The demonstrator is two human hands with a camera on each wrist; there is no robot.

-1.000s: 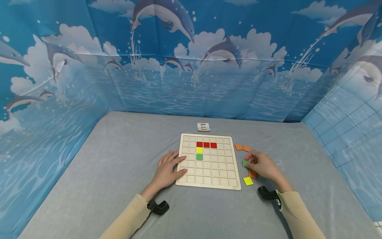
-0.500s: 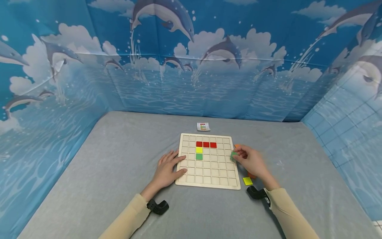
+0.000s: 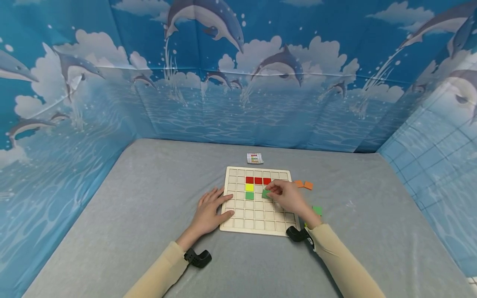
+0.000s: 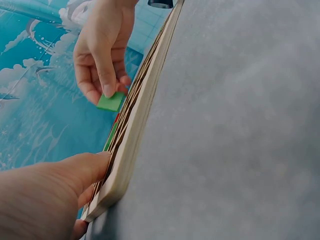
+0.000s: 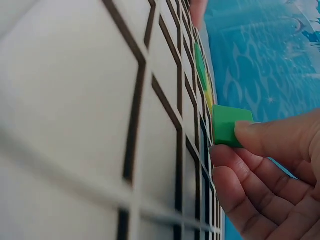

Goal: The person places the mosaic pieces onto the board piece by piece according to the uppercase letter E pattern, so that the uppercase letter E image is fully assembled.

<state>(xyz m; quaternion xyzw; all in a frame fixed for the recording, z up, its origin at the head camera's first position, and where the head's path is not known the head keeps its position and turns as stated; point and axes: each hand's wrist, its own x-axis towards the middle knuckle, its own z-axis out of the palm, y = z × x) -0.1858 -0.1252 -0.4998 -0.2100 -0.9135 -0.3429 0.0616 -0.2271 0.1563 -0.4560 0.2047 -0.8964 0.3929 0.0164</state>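
A wooden grid board (image 3: 244,225) lies flat on the grey table. Set in its cells are a row of red tiles (image 3: 258,181), a yellow tile (image 3: 249,188) below the left one, and a green tile (image 3: 249,195) below that. Between thumb and fingers, my right hand (image 3: 291,198) pinches another green tile (image 5: 226,124), held over the board to the right of the set one; the right wrist view shows it tilted and apart from the cells. My left hand (image 3: 209,211) rests on the board's left edge, fingers spread.
Two orange tiles (image 3: 308,186) lie right of the board. Nearer, a loose green tile (image 3: 317,210) lies beside my right forearm, which hides part of that pile. A small printed pattern card (image 3: 255,158) lies behind the board. A dolphin-print curtain (image 3: 223,116) surrounds the table.
My right hand has lifted the green tile from the loose pile and carried it left over the board. The left hand has stayed in place.
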